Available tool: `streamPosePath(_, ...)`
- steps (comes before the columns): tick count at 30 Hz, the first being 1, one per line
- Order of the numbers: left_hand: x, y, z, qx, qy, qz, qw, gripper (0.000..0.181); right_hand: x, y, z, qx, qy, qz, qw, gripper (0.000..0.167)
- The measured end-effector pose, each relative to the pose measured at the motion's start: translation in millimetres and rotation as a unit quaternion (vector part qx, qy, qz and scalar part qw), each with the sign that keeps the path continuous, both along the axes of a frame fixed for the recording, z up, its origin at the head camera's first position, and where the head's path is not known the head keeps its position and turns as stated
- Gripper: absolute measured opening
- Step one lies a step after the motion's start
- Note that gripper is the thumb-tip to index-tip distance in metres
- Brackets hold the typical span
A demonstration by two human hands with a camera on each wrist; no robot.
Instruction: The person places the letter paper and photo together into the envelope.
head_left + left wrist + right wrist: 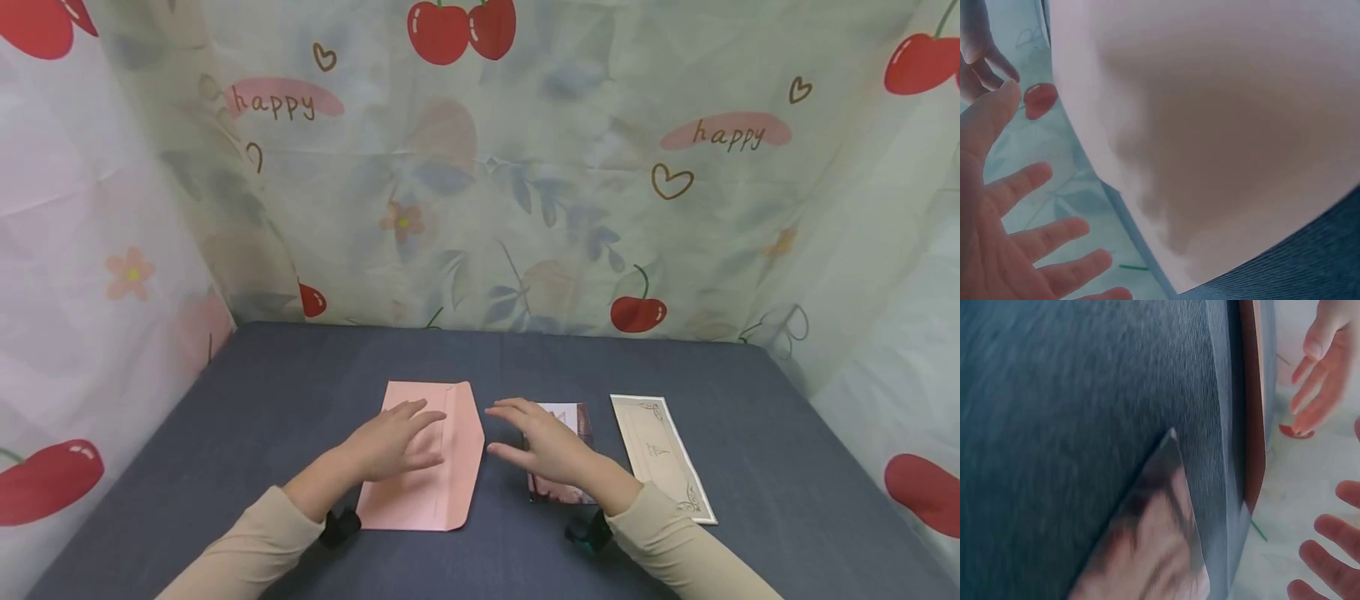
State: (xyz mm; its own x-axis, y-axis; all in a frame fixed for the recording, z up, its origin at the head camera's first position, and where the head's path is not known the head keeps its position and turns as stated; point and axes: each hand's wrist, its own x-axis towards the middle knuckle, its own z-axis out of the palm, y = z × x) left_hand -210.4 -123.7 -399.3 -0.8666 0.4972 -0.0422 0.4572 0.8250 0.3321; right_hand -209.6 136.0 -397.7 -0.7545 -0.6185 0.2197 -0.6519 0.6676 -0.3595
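Note:
My left hand (393, 442) hovers above a pink envelope (411, 508), its fingers spread and holding nothing. The envelope lies on the table with its flap unfolded to the right; the left wrist view shows the hand's shadow across the envelope (1229, 144). Over a picture card (551, 490) hangs my right hand (551, 446), also with loose, spread fingers and nothing in them. That hand and forearm hide part of the card. One corner of the picture card (1160, 531) shows close up in the right wrist view, apart from the fingers (1332, 534).
A long cream card with a decorated border (656, 446) lies right of the picture card, partly behind the right sleeve (667, 533). Dark cloth covers the table (300, 375). A patterned curtain (487, 208) encloses the back and sides.

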Motion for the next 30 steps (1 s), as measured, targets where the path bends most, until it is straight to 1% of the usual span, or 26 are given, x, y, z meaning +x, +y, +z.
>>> streamPosePath(2, 0.6, -1.3, -2.5, 0.003, -0.007, 0.003, 1.0, 0.058, 0.3, -3.1, -1.6, -0.003, -0.012, 0.007, 0.9999, 0.049)
streamPosePath(6, 1.7, -1.3, -6.9, 0.006, -0.015, 0.003, 0.9999, 0.058, -0.1, -8.6, -7.0, 0.0, -0.015, 0.019, 0.9997, 0.048)
streamPosePath(10, 3.1, 0.4, -10.8, 0.002, -0.019, 0.002, 0.9998, 0.059, 0.4, -14.0, -11.4, 0.001, -0.029, 0.023, 0.9993, 0.048)
streamPosePath(13, 4.0, 1.2, -13.0, -0.006, -0.026, 0.007, 0.9996, 0.059, 0.1, -17.1, -14.5, 0.001, -0.04, 0.022, 0.999, 0.049)
streamPosePath(18, 5.3, 2.0, -14.0, -0.012, -0.051, 0.023, 0.9984, 0.06, -2.1, -20.6, -19.5, 0.011, -0.031, 0.028, 0.9991, 0.049)
streamPosePath(21, 6.2, 2.8, -13.4, -0.014, -0.068, 0.033, 0.9971, 0.061, -2.3, -22.2, -20.4, 0.018, -0.034, 0.029, 0.9988, 0.048)
streamPosePath(26, 7.6, 4.3, -12.8, -0.021, -0.079, 0.039, 0.9959, 0.061, -2.4, -25.5, -21.6, 0.034, -0.047, 0.031, 0.9978, 0.047)
streamPosePath(30, 8.3, 4.5, -13.0, -0.025, -0.077, 0.035, 0.9961, 0.061, -2.2, -27.9, -22.5, 0.048, -0.061, 0.031, 0.9965, 0.047)
